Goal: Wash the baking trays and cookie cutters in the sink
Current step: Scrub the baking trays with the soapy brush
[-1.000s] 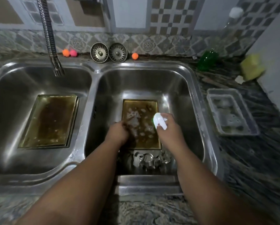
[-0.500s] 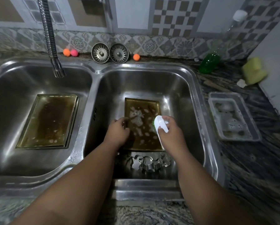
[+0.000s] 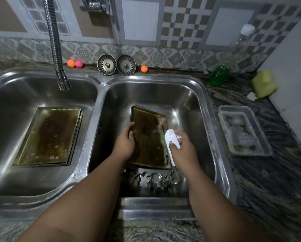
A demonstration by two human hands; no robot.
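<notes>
Down in the right-hand basin of the double stainless steel sink (image 3: 205,109), a person holds a brown-stained rectangular metal baking tray (image 3: 149,137) tilted, its far end lifted off the basin floor. The left hand (image 3: 126,143) is clenched on the tray's left edge, thumb over the top and fingers curled behind. The right hand (image 3: 182,151) grasps a white plastic-handled scrubber (image 3: 170,139) and presses it against the tray's right edge, where a few soap bubbles cling. Just below the tray, on the basin floor near the front wall, lies a cluster of shiny metal cookie cutters (image 3: 154,179), touching one another; their exact shapes are hard to make out. A second stained rectangular baking tray (image 3: 50,135) lies flat in the left basin, under the ribbed flexible chrome faucet hose (image 3: 54,42). Along the back ledge two round metal sink strainers (image 3: 116,64) lean side by side against the patterned tiles, with an orange ball and a pink ball (image 3: 75,63) to their left and another small orange ball (image 3: 144,69) to their right. On the dark marbled table (image 3: 277,180) right of the sink sits a clear plastic rectangular container (image 3: 244,131) with sudsy water inside, and further back a clear bottle of green liquid (image 3: 219,74) leans near a yellow sponge (image 3: 263,83).
</notes>
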